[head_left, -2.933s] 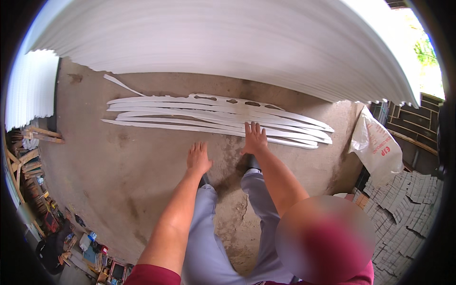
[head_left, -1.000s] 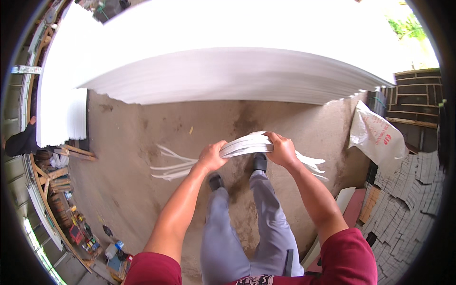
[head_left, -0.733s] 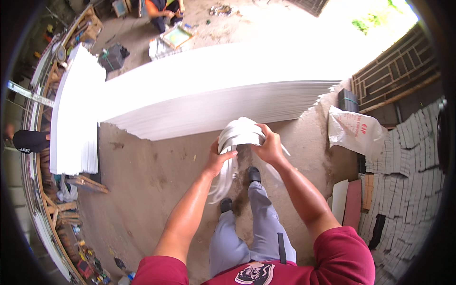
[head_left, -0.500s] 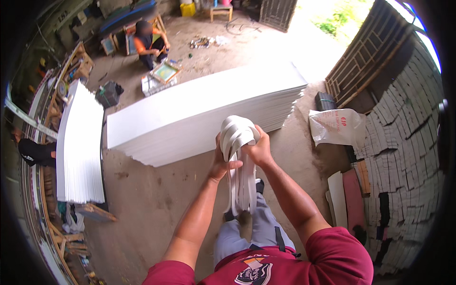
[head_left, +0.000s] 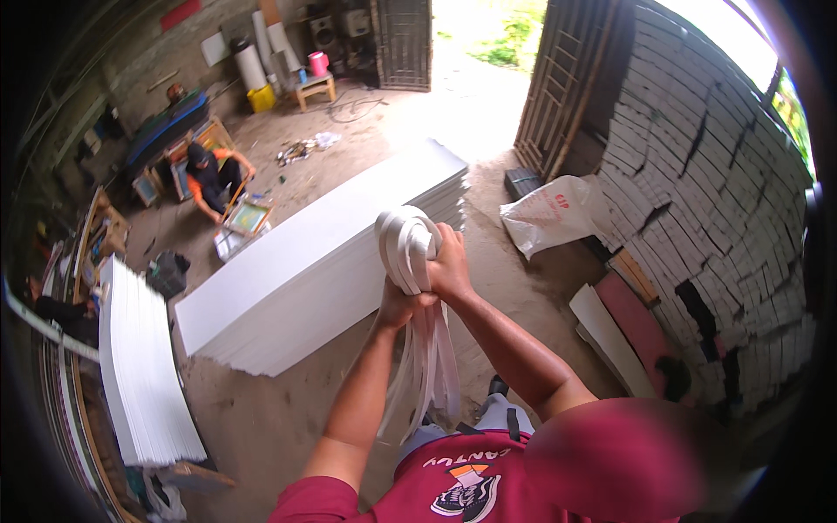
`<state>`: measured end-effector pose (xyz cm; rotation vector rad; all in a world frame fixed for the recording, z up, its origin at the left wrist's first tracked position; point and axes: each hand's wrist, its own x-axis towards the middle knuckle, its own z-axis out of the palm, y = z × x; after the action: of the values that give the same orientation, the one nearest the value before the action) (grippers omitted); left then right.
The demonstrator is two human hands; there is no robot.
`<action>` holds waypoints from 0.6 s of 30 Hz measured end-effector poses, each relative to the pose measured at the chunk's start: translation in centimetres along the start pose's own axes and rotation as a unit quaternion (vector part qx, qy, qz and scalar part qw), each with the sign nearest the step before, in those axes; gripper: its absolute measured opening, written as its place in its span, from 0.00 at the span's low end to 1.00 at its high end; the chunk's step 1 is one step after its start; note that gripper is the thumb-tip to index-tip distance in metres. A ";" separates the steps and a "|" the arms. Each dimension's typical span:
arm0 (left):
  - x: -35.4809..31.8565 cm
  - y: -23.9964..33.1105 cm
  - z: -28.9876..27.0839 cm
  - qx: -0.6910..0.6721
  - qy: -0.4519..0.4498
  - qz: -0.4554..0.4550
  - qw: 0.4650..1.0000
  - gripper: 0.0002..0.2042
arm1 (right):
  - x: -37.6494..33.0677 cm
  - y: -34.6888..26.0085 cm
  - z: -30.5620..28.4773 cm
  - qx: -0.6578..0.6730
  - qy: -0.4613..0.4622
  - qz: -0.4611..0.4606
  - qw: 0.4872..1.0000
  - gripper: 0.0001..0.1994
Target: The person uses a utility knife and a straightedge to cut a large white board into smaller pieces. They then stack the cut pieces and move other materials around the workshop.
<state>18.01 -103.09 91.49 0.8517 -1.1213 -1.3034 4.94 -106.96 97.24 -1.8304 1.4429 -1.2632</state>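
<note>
A bundle of long, flat white strips (head_left: 398, 248) is folded over into thick loops at the top, and its loose ends hang down in front of my legs. My left hand (head_left: 403, 305) is closed round the strips just below the loops. Higher up on the right side, my right hand (head_left: 450, 264) grips the same bundle, its fingers wrapped over the edge. Both hands are close together, held out in front of me. Beyond them lies a long, low stack of white sheets (head_left: 305, 253); the bundle overlaps its near right part in view.
Another white stack (head_left: 139, 366) stands at the left, with a person in dark clothes behind it. A person in orange sleeves (head_left: 209, 183) crouches by a frame (head_left: 250, 218). Right are a white sack (head_left: 554, 213), leaning boards (head_left: 610, 336) and a wall of piled grey-white pieces (head_left: 697, 174).
My view has turned to the right, toward the doorway. My hands have closed more tightly round the strips, and the hanging ends have spread apart. The crouching person has leaned toward the frame.
</note>
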 end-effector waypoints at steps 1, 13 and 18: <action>0.9 -1.3 0.8 0.015 0.000 -0.005 1.000 0.34 | 0.6 0.7 -1.5 -0.017 -0.001 -0.007 1.000 0.28; 13.7 -8.0 22.2 -0.131 -0.069 -0.058 0.987 0.33 | 5.6 16.8 -21.4 0.172 0.007 0.007 0.985 0.45; 21.1 -9.2 29.6 -0.248 -0.052 -0.068 0.965 0.30 | 5.2 23.8 -28.8 0.212 -0.124 0.033 0.969 0.74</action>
<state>-14.48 -121.53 94.07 0.4947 -0.7694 -1.6660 -31.68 -114.84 92.87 -1.5712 0.9990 -1.1545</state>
